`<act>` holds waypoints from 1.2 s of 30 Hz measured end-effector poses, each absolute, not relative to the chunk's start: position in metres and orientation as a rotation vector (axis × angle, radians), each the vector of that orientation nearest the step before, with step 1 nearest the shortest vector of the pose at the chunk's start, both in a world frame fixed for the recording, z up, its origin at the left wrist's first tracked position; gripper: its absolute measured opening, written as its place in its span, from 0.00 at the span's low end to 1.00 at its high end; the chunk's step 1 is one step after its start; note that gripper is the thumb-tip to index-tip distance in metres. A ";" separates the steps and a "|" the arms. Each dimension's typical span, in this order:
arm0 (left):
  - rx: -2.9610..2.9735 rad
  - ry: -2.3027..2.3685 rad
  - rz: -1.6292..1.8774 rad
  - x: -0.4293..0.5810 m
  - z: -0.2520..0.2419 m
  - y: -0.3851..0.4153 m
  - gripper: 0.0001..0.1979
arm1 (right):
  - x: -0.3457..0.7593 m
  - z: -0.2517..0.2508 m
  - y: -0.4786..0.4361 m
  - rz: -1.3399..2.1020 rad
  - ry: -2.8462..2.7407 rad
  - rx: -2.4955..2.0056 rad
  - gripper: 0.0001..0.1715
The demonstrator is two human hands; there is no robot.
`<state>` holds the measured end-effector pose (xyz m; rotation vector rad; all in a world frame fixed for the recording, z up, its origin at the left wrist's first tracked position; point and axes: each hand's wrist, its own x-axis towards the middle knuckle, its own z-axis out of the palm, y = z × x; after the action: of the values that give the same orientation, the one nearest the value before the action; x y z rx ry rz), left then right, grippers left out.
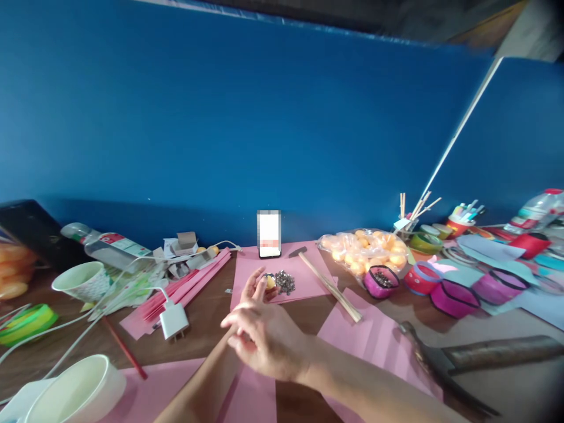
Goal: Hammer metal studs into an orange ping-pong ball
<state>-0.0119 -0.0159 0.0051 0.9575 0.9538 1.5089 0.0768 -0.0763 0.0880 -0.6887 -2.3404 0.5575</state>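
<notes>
My left hand point(255, 289) reaches forward over pink paper point(247, 264), palm partly turned up, with its fingers curled round a small yellow-orange ball point(270, 282). Right beside the ball lies a heap of small shiny metal pieces point(285, 282). My right hand point(263, 341) is nearer to me and crosses over my left forearm. Its fingers are bent but apart, and nothing shows in them. Whether it touches the left forearm, I cannot tell. A phone point(269, 235) stands upright behind the heap, and a wooden-handled hammer point(328, 282) lies to the right.
A plastic bag of orange balls point(365, 249) and a magenta pouch of metal bits point(381, 282) lie to the right. A larger hammer point(476, 355) is nearer. On the left are a white charger point(173, 321), cables, a paper cup point(81, 282) and a bowl point(79, 390). A blue wall point(264, 117) rises behind.
</notes>
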 end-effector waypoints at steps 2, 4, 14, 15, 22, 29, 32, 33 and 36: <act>0.853 0.958 1.483 -0.010 0.005 -0.015 0.27 | 0.077 0.099 -0.083 0.552 -2.379 -0.636 0.15; 0.798 0.928 1.453 -0.010 0.007 -0.015 0.27 | 0.088 0.105 -0.080 0.530 -2.397 -0.686 0.15; 0.902 0.883 1.450 -0.012 0.000 -0.016 0.32 | 0.217 0.042 -0.017 -0.083 -2.375 -2.003 0.16; 0.908 0.890 1.448 -0.012 0.001 -0.016 0.32 | 0.221 0.038 -0.015 -0.091 -2.391 -2.018 0.17; 0.887 0.957 1.466 -0.012 0.001 -0.016 0.31 | 0.218 0.054 -0.032 0.297 -2.206 -1.765 0.21; 0.869 0.959 1.484 -0.012 -0.008 -0.011 0.27 | 0.214 0.091 -0.091 1.197 -1.844 -1.501 0.26; 0.891 0.947 1.488 -0.012 -0.008 -0.010 0.27 | 0.211 0.094 -0.101 1.136 -1.867 -1.506 0.25; 0.902 0.946 1.485 -0.012 -0.008 -0.010 0.27 | 0.211 0.093 -0.102 1.124 -1.877 -1.504 0.25; 0.924 0.940 1.474 -0.012 -0.008 -0.011 0.26 | 0.210 0.087 -0.100 1.111 -1.882 -1.489 0.25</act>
<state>-0.0123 -0.0108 -0.0078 0.9235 0.9401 1.4741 0.2097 -0.0998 0.0871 -1.4885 -1.8824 1.1107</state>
